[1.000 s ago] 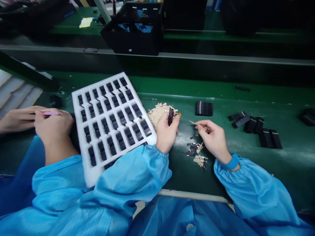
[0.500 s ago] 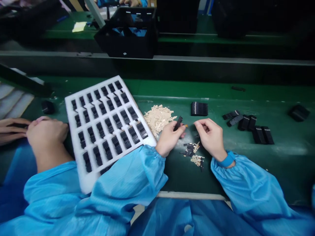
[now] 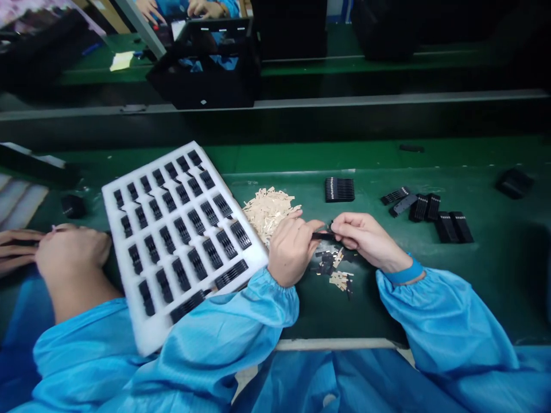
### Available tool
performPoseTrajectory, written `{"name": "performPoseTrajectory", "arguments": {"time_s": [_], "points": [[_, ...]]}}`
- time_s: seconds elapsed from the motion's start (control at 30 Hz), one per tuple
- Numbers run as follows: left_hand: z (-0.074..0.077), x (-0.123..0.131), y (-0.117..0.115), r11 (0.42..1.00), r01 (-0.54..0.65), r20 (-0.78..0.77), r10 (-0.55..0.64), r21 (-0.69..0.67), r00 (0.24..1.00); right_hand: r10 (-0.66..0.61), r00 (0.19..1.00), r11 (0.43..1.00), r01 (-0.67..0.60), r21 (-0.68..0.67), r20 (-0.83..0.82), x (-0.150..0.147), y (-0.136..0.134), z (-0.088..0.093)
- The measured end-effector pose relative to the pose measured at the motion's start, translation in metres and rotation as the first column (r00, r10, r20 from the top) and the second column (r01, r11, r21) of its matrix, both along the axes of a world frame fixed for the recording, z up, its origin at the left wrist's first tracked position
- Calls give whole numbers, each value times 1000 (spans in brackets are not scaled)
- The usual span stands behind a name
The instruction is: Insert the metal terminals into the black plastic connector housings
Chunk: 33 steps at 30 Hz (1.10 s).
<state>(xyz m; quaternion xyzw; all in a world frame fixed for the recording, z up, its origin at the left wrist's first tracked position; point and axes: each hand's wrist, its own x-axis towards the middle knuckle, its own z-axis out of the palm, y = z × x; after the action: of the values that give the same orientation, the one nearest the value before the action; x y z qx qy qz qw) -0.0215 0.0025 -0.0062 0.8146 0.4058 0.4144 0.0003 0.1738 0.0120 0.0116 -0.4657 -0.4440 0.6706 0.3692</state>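
Note:
My left hand (image 3: pixel 293 249) and my right hand (image 3: pixel 365 235) meet above the green mat, both pinching a thin black strip (image 3: pixel 323 235) by its ends. Just below them lies a small heap of black and tan pieces (image 3: pixel 333 267). A pile of beige flexible tabs (image 3: pixel 269 212) sits next to my left hand. Left of that hand is a white foam tray (image 3: pixel 148 338), its slots filled with black strips. A stack of black strips (image 3: pixel 340 189) stands beyond my hands.
Several black strip bundles (image 3: pixel 447 226) lie on the mat at right. A co-worker's hand (image 3: pixel 71 258) rests at far left beside the tray. A black crate (image 3: pixel 202 74) stands beyond the raised rail, with another person's hands (image 3: pixel 193 8) behind it.
The black strip, earlier upright in my left hand, now lies sideways between both hands. My right hand has moved in and taken its end. The view has turned left.

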Motion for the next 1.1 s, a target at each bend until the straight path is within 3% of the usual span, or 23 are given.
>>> {"name": "performPoseTrajectory", "arguments": {"time_s": [0.07,0.13,0.17,0.2,0.23,0.27,0.3,0.37,0.43,0.53,0.7,0.9,1.1], "points": [[0,0,-1,995,26,19,-24,-93,1000,-46,999,999,46,-8,-3,0,2,0],[0,0,-2,964,1,75,20,-264,997,-241,970,967,241,86,-19,2,6,1],[0,0,-2,924,-19,115,68,-382,991,-436,898,882,438,174,-55,3,8,0],[1,1,-1,871,-23,172,123,-490,977,-617,780,741,621,257,-107,4,10,0],[2,2,0,806,7,244,170,-591,955,-730,668,602,728,328,-145,4,11,-1],[2,4,1,736,77,325,201,-673,924,-774,612,522,762,384,-162,3,10,-2],[3,5,3,661,176,413,219,-729,884,-756,640,539,727,425,-135,1,9,-3],[3,8,6,465,417,572,264,-781,776,-595,803,703,512,494,16,-6,3,-6],[2,9,9,321,571,653,295,-756,698,-453,879,766,297,570,150,-12,-4,-10],[1,10,11,279,626,685,292,-728,667,-342,908,800,146,582,242,-14,-8,-17],[3,12,9,245,658,699,335,-712,631,-342,893,826,136,547,294,-12,-9,-19],[5,14,9,193,671,682,396,-716,614,-462,799,748,117,653,386,-15,-13,-14],[5,16,8,200,686,697,400,-700,595,-538,737,670,80,738,409,-15,-14,-14]]}}
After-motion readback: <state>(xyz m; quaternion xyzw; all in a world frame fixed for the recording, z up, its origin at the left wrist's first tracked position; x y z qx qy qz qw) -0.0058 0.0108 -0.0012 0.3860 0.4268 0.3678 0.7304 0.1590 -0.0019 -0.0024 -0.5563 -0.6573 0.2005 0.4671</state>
